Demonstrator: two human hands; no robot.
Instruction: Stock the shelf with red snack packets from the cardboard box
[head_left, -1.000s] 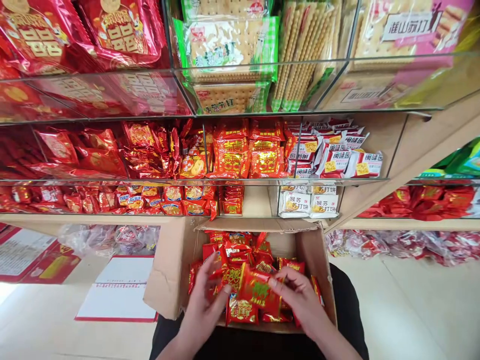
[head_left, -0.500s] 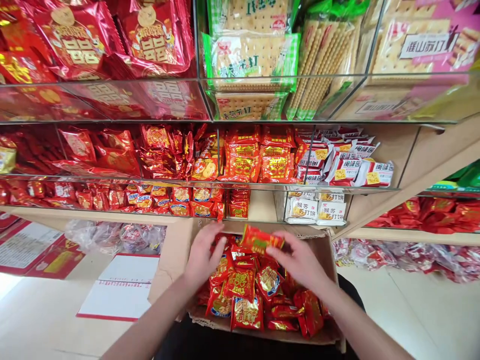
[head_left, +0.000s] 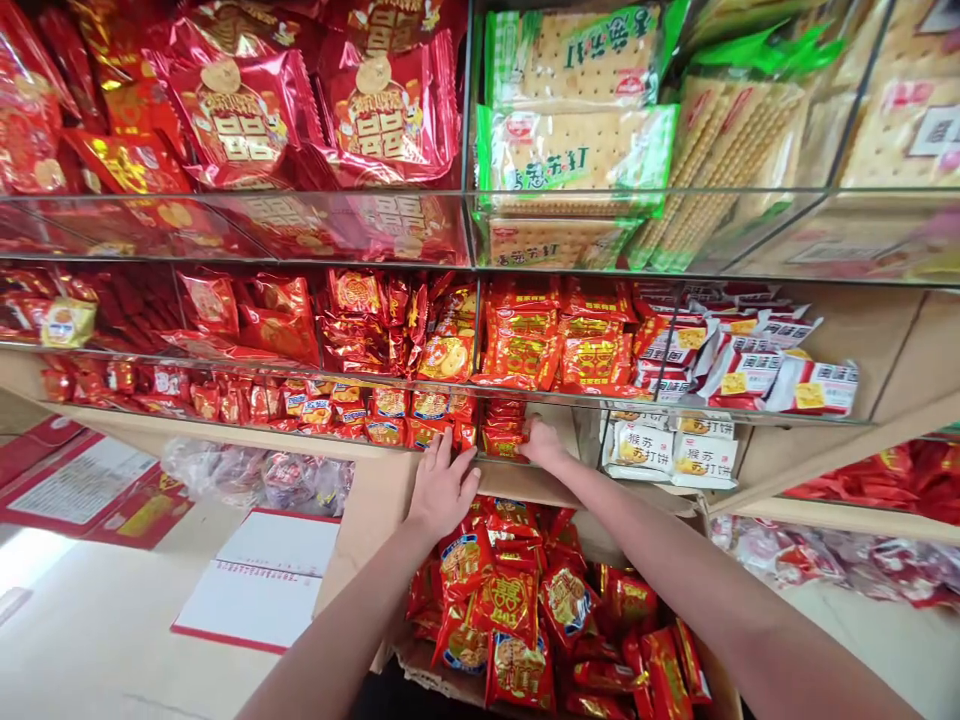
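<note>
My right hand (head_left: pixel 545 442) reaches into the lowest shelf compartment, at the right side of a stack of small red packets (head_left: pixel 503 428). Its fingertips are partly hidden there, so what they grip is too small to make out. My left hand (head_left: pixel 444 487), fingers apart and holding nothing, is at the shelf's front edge, just below the red and blue packets (head_left: pixel 429 405). Below both hands, an open cardboard box (head_left: pixel 442 685) holds several loose red and gold packets (head_left: pixel 506 600).
White cracker packs (head_left: pixel 641 447) sit right of my right hand. Clear dividers and shelf fronts (head_left: pixel 300 225) cross above. Green cracker packs (head_left: pixel 577 150) fill the upper shelf. Plastic-wrapped goods (head_left: pixel 289 478) and a white and red panel (head_left: pixel 259 580) lie at lower left.
My right hand has gone from above the box, where it held a red packet, up into the shelf compartment. My left hand has risen to the shelf edge. The view has shifted.
</note>
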